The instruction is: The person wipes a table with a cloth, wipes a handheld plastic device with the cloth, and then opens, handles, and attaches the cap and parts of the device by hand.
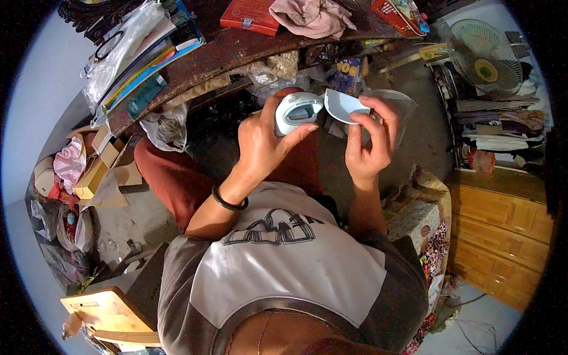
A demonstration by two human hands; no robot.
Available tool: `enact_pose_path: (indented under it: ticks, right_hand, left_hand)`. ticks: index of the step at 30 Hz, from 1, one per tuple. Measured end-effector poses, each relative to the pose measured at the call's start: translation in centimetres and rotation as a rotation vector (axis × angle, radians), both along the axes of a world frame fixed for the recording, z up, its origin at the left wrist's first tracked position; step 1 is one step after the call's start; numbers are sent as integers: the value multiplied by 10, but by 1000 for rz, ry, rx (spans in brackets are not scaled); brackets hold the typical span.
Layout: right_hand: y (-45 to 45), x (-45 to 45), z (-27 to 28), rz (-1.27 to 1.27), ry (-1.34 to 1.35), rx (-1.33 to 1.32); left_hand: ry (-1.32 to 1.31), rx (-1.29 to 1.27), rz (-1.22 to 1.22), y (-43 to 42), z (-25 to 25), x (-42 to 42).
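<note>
My left hand [266, 133] is wrapped round a white, rounded plastic housing [288, 125], its thumb along the near side. An oval opening in the housing faces up and shows a grey inside. Just to the right, my right hand [373, 142] grips a pale, flat half-oval plastic cover [340, 107] between thumb and fingers. The cover's left corner comes close to the housing; whether they touch I cannot tell. Behind my right fingers is a clear, see-through plastic sheet or bag [405, 109], and I cannot tell whether this hand holds it too.
A dark table [204, 64] ahead bears a red box [249, 16], a pink cloth [313, 18], a red basket [399, 16] and papers in plastic. A fan [485, 56] and wooden cabinet [497, 231] stand right. Cardboard boxes [106, 165] and a wooden board [103, 310] are left.
</note>
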State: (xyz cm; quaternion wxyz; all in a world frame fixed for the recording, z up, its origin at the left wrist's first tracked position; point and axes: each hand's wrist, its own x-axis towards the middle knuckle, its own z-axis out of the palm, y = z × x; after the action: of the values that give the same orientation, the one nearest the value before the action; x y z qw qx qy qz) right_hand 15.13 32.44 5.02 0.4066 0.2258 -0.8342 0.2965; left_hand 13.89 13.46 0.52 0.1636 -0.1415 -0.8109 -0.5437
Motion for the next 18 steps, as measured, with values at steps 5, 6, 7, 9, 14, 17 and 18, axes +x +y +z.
enact_pose_path:
  ticks: [5, 6, 7, 9, 14, 17, 18]
  right_hand:
    - [3, 0, -4, -11, -28, -63]
    - [4, 0, -3, -10, -31, -62]
    - [4, 0, -2, -8, -35, -61]
    - [3, 0, -1, -8, -54, -96]
    - [3, 0, -2, 3, -60, -133]
    - [2, -1, -5, 1, -62, -178]
    - [3, -1, -9, -1, -72, -207]
  left_hand:
    - [-49, 193, -116, 0, -9, -5]
    - [-95, 280, -163, 0, -7, -4]
    - [-141, 367, -210, 1, -6, -4]
    - [-198, 414, -248, -1, -5, -3]
    - [-230, 466, -308, -2, -4, -2]
    - [-245, 506, -342, -2, -7, -2]
    - [-248, 518, -355, -3, -7, -3]
